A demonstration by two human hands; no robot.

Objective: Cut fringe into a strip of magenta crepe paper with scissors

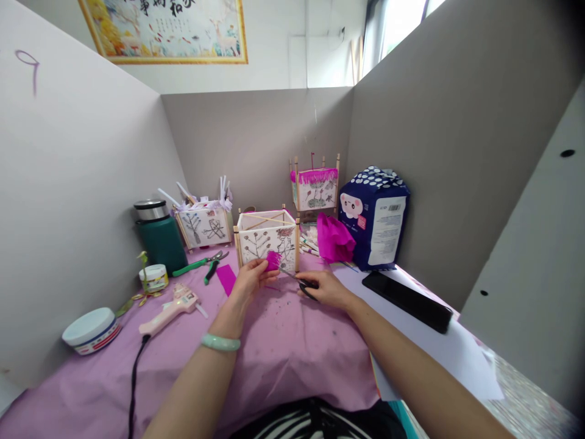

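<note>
From the head camera, the left hand [248, 281] has its fingers pinched on a magenta paper scrap [273, 261] at the side of a wood-framed paper lantern [267, 241] on the pink cloth [292, 347], while the right hand [323, 289] closes its fingers around scissors [300, 281], blades aimed toward the scrap.

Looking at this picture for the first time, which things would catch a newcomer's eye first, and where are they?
The eye goes first to the paper lantern with a wooden frame at the centre, where magenta crepe paper sits by the left hand and the right hand holds scissors. The pink cloth also stands out, and so does the navy polka-dot packet at the back right.
</note>
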